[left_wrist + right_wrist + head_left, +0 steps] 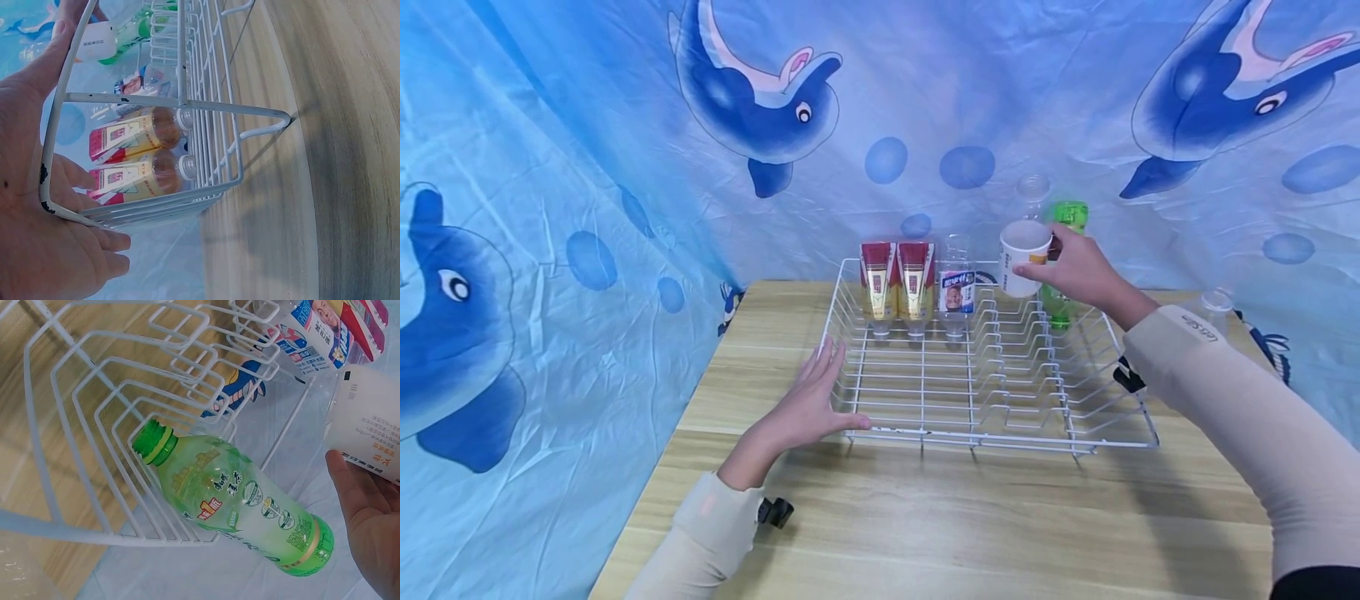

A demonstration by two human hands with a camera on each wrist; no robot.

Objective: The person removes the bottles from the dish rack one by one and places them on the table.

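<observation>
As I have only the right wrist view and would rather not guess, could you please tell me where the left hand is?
Observer: The left hand rests at the near left corner of the white wire rack.
Operator: Thank you. Which way does the mouth of the paper cup face?
Observer: The head view shows it facing upward, with the right hand pinching the cup's side.
Operator: And how do the two red-and-yellow bottles stand?
Observer: Neck down, side by side toward the back left of the rack.

The left fingers (826,358) spread; the right fingers (1036,272) pinch.
</observation>
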